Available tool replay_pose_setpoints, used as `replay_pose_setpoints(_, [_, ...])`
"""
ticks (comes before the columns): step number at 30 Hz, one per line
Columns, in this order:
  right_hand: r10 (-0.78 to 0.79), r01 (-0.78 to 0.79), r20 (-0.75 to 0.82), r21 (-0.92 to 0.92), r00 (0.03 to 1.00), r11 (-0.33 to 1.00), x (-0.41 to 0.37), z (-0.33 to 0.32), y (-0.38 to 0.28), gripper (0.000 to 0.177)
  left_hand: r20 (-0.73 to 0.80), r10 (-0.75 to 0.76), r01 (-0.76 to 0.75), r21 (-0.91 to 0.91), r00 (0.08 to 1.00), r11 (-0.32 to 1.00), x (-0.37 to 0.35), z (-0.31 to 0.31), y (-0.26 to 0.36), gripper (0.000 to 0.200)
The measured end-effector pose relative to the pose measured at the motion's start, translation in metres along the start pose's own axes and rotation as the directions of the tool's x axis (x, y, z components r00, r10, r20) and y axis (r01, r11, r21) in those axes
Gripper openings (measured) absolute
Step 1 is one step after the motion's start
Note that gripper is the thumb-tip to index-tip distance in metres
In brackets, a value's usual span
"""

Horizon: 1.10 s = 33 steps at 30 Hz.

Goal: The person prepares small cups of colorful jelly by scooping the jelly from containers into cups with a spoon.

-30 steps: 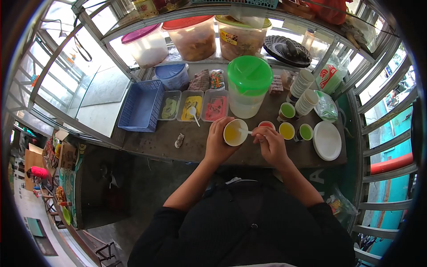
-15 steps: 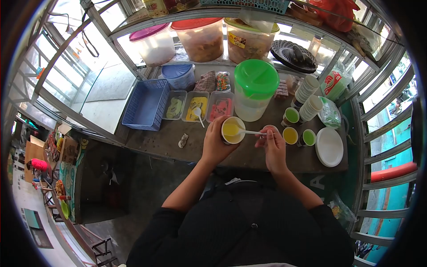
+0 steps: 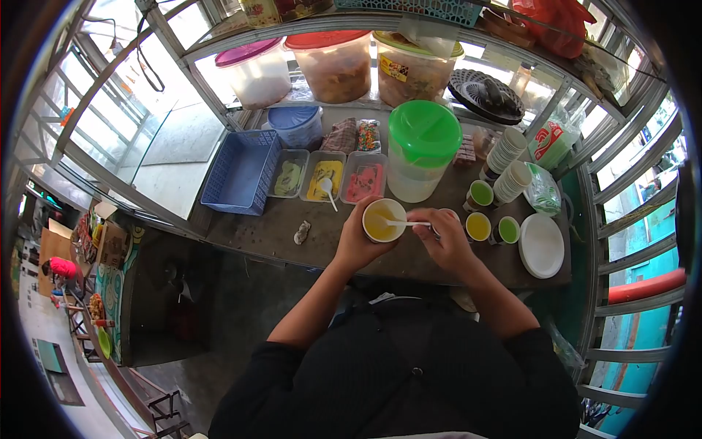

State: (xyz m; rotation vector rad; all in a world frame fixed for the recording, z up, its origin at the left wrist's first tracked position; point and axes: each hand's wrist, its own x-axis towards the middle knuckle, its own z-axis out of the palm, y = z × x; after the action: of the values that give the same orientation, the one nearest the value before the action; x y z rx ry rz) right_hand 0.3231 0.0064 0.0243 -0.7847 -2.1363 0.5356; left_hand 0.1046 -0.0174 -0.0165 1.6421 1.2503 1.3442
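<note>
My left hand (image 3: 357,239) is wrapped round a paper cup (image 3: 382,231) of yellow liquid, held above the front edge of the counter. Between the closed fingers of my right hand (image 3: 444,238) is the handle of a white plastic spoon (image 3: 406,223); its bowl dips into the cup. Behind my right fingers another cup is mostly hidden. To the right stand a cup of yellow drink (image 3: 478,227) and two cups of green drink, one nearer (image 3: 508,230) and one farther back (image 3: 480,193).
Open tubs of green (image 3: 289,176), yellow (image 3: 319,190) and pink (image 3: 364,183) contents line the counter beside a blue basket (image 3: 240,175). A green-lidded container (image 3: 420,157) stands behind my hands. Stacked cups (image 3: 512,181) and white plates (image 3: 542,246) are at right.
My right hand has moved left, closer to the cup, and turned with the spoon. The cup in my left hand has shifted slightly. The camera view has moved a little.
</note>
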Motion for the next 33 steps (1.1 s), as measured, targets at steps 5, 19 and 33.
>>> replay_pose_setpoints(5, [0.222,-0.213,0.007,0.327,0.975,0.921,0.018,-0.011,0.049,0.051,0.016,-0.019,0.019,0.031,1.0,0.999,-0.016,0.004,-0.043,0.085])
replay_pose_setpoints(19, [0.771,-0.645,0.34,0.755,0.538,0.117,0.136,-0.053,0.197,0.052,0.166,-0.387,0.419,-0.26,0.907,0.87,-0.054,-0.015,-0.105,0.083])
replay_pose_setpoints(33, [0.783,-0.657,0.425,0.753,0.454,-0.027,0.156,-0.058,0.201,0.036,0.29,-0.322,0.374,-0.143,0.901,0.916,-0.049,-0.049,-0.129,0.085])
